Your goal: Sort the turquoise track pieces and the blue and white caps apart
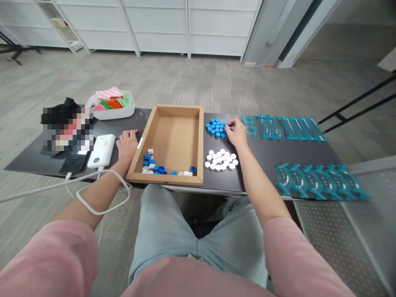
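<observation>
My right hand (pixel 236 133) is at the right edge of a cluster of blue hexagonal pieces (pixel 215 128), its thumb and index finger closed on a piece there, mostly hidden by the fingertips. Nearer to me, white hexagonal pieces (pixel 220 160) lie loosely grouped on the dark table. My left hand (pixel 127 144) lies flat with fingers stretched out, holding nothing, beside the left wall of a shallow cardboard box (pixel 200 144). Along the box's near side, several blue and white pieces (pixel 151 164) are scattered, some tipped on their sides.
Left of my left hand are a white power bank (pixel 101 151) with cables and a dark phone (pixel 73 162). A white basket (pixel 116 113) of colourful strips stands behind. Clear teal plastic parts (pixel 320 181) lie in rows on the right, with two small square ones (pixel 250 131) near my right hand.
</observation>
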Motion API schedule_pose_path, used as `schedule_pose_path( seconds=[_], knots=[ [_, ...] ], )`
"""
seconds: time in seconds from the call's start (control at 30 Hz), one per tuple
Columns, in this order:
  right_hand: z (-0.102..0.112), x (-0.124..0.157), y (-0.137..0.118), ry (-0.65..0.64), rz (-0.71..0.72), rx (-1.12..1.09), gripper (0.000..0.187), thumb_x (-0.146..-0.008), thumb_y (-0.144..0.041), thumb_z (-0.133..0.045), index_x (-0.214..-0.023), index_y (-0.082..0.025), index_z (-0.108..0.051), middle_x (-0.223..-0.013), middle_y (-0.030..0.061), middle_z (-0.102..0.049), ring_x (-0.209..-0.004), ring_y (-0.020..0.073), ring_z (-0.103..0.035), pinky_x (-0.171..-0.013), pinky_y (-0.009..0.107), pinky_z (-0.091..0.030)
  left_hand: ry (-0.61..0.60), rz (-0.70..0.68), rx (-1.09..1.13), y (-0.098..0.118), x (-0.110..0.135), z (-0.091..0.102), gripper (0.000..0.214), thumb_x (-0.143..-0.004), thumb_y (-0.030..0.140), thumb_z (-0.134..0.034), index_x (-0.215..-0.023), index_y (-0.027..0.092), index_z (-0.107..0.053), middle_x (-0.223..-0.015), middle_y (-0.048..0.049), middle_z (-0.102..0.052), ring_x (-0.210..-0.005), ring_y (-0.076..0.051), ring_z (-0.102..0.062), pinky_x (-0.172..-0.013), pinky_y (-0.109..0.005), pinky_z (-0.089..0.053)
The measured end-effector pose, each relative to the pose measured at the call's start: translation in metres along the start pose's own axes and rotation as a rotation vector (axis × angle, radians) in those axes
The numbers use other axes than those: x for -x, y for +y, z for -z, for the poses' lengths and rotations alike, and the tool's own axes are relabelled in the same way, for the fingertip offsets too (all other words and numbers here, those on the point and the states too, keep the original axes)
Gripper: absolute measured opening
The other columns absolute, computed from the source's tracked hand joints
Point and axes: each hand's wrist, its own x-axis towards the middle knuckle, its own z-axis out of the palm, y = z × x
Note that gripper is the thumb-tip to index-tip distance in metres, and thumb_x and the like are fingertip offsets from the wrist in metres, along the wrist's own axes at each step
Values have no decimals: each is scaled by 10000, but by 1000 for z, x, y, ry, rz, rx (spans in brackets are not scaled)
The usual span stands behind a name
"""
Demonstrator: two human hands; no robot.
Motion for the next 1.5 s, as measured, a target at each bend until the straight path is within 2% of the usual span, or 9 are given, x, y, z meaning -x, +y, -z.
schedule_pose_path(
  seconds=[0.2,0.43,0.6,0.77,0.9,1.0,1.13,1.3,1.5],
  knots=[
    [-2,-1,2,28,-8,-21,153,-932,-218,-673,-919,-304,-546,-1076,108,-807,-1065,302,-752,-1071,462,-595,-37,24,-101,5,2,6,661,-1152,328,-328,-1763,224,-557,-1679,-283,-569,-1602,-492,-542,-1255,-569,-459],
    [-2,-3,4,-25,-45,-34,131,-943,-204,-642,-915,-299,-557,-1116,128,-824,-1123,308,-755,-1116,472,-592,-44,29,-156,7,2,7,602,-1185,317,-361,-1746,184,-534,-1700,-270,-559,-1588,-456,-555,-1252,-532,-477],
    [-5,-7,13,3,-80,-112,173,-990,-220,-545,-1130,-274,-631,-1192,138,-838,-1205,315,-770,-1213,523,-582,-45,25,-165,9,2,8,611,-1180,280,-385,-1752,128,-540,-1692,-296,-556,-1571,-474,-574,-1234,-537,-477],
    [-10,-11,19,45,23,-69,310,-1013,-282,-563,-1297,-238,-679,-1240,161,-797,-1246,337,-747,-1243,579,-588,-45,25,-166,8,1,6,626,-1205,314,-341,-1772,119,-519,-1724,-320,-522,-1596,-469,-545,-1261,-549,-461],
    [0,-1,-2,14,190,-21,338,-1031,-343,-658,-1349,-243,-713,-1289,166,-776,-1266,374,-713,-1261,643,-556,-47,35,-150,5,-1,3,636,-1204,298,-313,-1781,122,-515,-1757,-298,-515,-1599,-450,-514,-1312,-560,-412],
    [10,16,-35,-166,356,-88,318,-1041,-374,-712,-1338,-266,-750,-1237,127,-793,-1176,348,-720,-1174,580,-585,-33,26,-146,3,-3,0,637,-1193,314,-333,-1766,121,-534,-1741,-308,-530,-1575,-462,-524,-1296,-581,-427],
    [15,45,-93,-574,608,-140,213,-1039,-393,-764,-1202,-262,-806,-1148,82,-817,-1055,290,-725,-1046,460,-560,-3,30,-162,1,-6,-4,648,-1172,346,-344,-1753,159,-563,-1731,-311,-547,-1563,-477,-541,-1285,-590,-447],
    [12,74,-161,-911,782,103,159,-1013,-323,-795,-1142,-237,-828,-1158,100,-861,-1167,320,-733,-1104,464,-465,-7,33,-164,0,-6,-2,647,-1157,345,-341,-1749,222,-568,-1719,-282,-556,-1555,-454,-544,-1234,-546,-477],
    [-7,75,-167,-1097,702,157,226,-879,-374,-990,-1029,-297,-840,-959,43,-853,-984,304,-770,-951,450,-530,-72,50,-141,4,-4,4,660,-1184,358,-353,-1793,151,-497,-1784,-268,-487,-1576,-420,-481,-1308,-547,-398]
  ],
)
